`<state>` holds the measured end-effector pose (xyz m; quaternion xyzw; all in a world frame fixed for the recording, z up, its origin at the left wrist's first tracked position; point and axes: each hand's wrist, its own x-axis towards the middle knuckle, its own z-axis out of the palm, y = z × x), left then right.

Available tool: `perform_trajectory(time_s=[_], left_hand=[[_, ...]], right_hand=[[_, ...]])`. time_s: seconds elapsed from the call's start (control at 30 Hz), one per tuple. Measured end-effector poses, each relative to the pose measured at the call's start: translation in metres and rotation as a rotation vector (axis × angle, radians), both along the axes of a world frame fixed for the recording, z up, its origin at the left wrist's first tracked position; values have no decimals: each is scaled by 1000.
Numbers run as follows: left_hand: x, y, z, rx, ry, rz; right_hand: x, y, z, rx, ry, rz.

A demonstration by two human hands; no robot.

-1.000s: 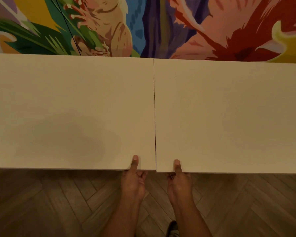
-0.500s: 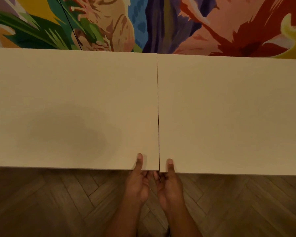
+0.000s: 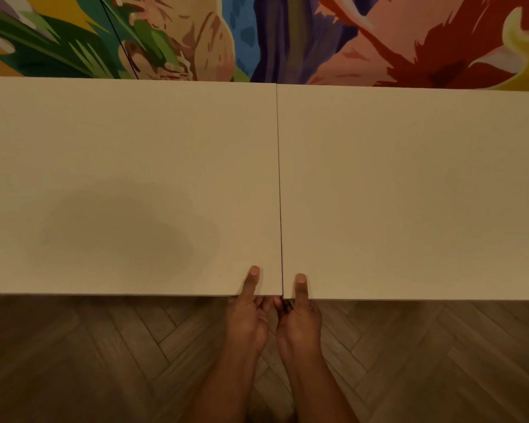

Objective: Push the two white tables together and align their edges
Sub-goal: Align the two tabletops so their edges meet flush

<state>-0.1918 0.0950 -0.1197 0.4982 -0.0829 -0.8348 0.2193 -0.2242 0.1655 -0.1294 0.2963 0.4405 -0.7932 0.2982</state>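
At the near edge of the two white desks, both hands grip right beside the seam. The left hand (image 3: 247, 319) clamps the left desk (image 3: 129, 166) with its thumb flat on top and its fingers curled under the edge; the right hand (image 3: 300, 323) grips the right desk (image 3: 409, 184) the same way. The hands sit close together, nearly touching below the edge.

Between the desks runs only a thin dark line (image 3: 279, 190) from far edge to near edge. Their near edges are slightly out of step: the right desk's front edge lies a touch nearer the person, and its far edge likewise sits a little lower in the view.

Beyond the desks hangs a colourful painted mural (image 3: 318, 38), and below them is herringbone wood floor (image 3: 104, 361). A soft shadow (image 3: 119, 236) falls on the left desk. No writing, brand or label is visible anywhere.
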Motion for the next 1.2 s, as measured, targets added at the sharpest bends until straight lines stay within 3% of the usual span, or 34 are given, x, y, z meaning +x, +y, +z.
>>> perform_trajectory(time_s=[1.2], left_hand=[[5,5,-1,36,-9,-8]], right_hand=[[0,3,2,60,-17,61]])
